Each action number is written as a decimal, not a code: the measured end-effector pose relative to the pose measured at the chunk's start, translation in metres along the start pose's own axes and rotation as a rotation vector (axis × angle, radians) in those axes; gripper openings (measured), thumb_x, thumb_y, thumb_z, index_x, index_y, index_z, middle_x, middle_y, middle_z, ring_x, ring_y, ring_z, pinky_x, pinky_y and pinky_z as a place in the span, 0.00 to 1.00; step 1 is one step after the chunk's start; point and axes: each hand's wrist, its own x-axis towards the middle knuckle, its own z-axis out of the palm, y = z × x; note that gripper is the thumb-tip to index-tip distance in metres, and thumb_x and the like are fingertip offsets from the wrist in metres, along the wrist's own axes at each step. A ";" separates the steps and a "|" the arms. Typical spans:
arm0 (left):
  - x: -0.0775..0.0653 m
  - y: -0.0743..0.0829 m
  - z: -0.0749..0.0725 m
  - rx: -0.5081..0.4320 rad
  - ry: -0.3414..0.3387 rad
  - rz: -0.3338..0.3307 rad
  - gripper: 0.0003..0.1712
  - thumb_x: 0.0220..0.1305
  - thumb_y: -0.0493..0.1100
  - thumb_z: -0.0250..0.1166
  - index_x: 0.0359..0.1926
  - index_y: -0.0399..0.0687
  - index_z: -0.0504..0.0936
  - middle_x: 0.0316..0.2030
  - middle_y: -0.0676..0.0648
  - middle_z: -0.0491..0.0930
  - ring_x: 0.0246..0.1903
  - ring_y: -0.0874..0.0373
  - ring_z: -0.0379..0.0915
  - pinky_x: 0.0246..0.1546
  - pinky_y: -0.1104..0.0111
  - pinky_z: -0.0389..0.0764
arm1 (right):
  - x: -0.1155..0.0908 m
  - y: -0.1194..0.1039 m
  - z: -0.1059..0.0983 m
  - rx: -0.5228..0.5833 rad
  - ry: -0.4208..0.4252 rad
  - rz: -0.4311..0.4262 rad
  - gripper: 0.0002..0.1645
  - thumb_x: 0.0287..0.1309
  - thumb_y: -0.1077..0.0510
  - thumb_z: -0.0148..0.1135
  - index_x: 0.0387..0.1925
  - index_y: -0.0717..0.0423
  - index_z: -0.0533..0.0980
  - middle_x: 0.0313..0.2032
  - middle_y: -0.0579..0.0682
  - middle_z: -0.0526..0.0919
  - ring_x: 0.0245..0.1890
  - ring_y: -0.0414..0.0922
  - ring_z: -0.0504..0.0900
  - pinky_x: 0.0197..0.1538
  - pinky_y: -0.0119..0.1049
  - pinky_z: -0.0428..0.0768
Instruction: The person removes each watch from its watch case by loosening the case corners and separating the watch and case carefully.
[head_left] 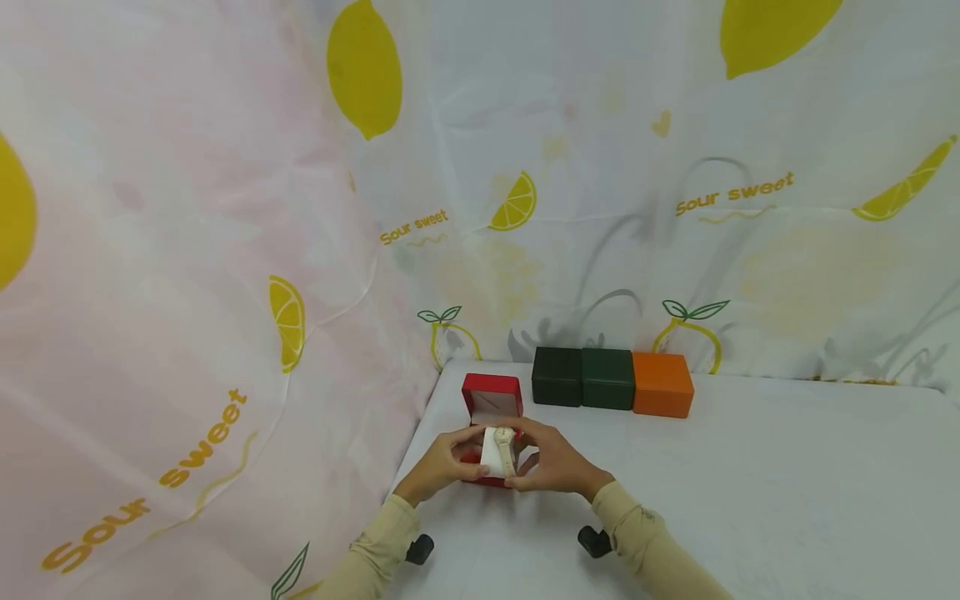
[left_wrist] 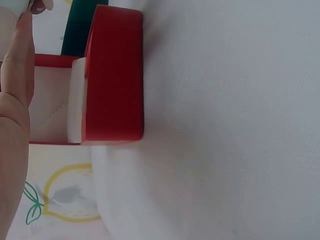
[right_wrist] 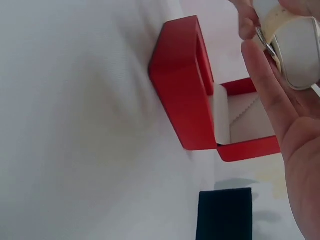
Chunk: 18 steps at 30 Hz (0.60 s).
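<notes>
A wristwatch (head_left: 505, 446) with a pale strap is wrapped round a white watch cushion (head_left: 491, 457). Both hands hold the cushion above an open red box (head_left: 491, 387) whose lid stands up at the back. My left hand (head_left: 442, 460) grips the cushion's left side, thumb at the lower edge. On the other side my right hand (head_left: 555, 460) grips it, fingers over the top and thumb below. In the right wrist view the watch's strap (right_wrist: 275, 24) and metal clasp show beside the fingers. The box's white lining (left_wrist: 50, 100) appears in the left wrist view.
To the right of the red box stand a black box (head_left: 557, 377), a dark green box (head_left: 607, 379) and an orange box (head_left: 663, 385) in a row against the curtain (head_left: 600, 167). They rest on a white-covered table (head_left: 787, 475).
</notes>
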 end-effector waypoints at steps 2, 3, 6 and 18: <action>-0.001 -0.001 -0.001 -0.018 -0.017 -0.005 0.38 0.56 0.34 0.71 0.67 0.37 0.68 0.58 0.41 0.74 0.52 0.53 0.75 0.46 0.69 0.80 | -0.001 -0.003 -0.003 0.044 -0.008 0.047 0.46 0.44 0.61 0.78 0.66 0.48 0.67 0.49 0.46 0.75 0.39 0.55 0.81 0.36 0.38 0.85; -0.001 -0.001 -0.001 -0.027 -0.023 -0.011 0.38 0.56 0.34 0.71 0.67 0.37 0.68 0.58 0.41 0.74 0.52 0.52 0.75 0.46 0.68 0.80 | -0.001 -0.007 -0.004 0.058 -0.009 0.072 0.45 0.45 0.63 0.77 0.65 0.49 0.67 0.49 0.48 0.75 0.39 0.55 0.81 0.37 0.38 0.85; -0.001 -0.002 -0.001 -0.039 -0.037 -0.021 0.37 0.57 0.35 0.72 0.67 0.38 0.68 0.59 0.41 0.73 0.53 0.51 0.74 0.49 0.67 0.80 | -0.003 -0.009 -0.008 0.090 -0.008 0.142 0.42 0.47 0.65 0.75 0.65 0.49 0.68 0.50 0.49 0.75 0.41 0.51 0.81 0.40 0.37 0.85; 0.003 -0.005 -0.001 -0.086 -0.030 -0.028 0.39 0.57 0.38 0.72 0.67 0.33 0.67 0.58 0.39 0.73 0.52 0.51 0.76 0.48 0.66 0.80 | -0.004 -0.013 -0.011 0.269 0.113 0.356 0.28 0.68 0.49 0.58 0.65 0.56 0.71 0.55 0.56 0.74 0.45 0.52 0.81 0.43 0.47 0.84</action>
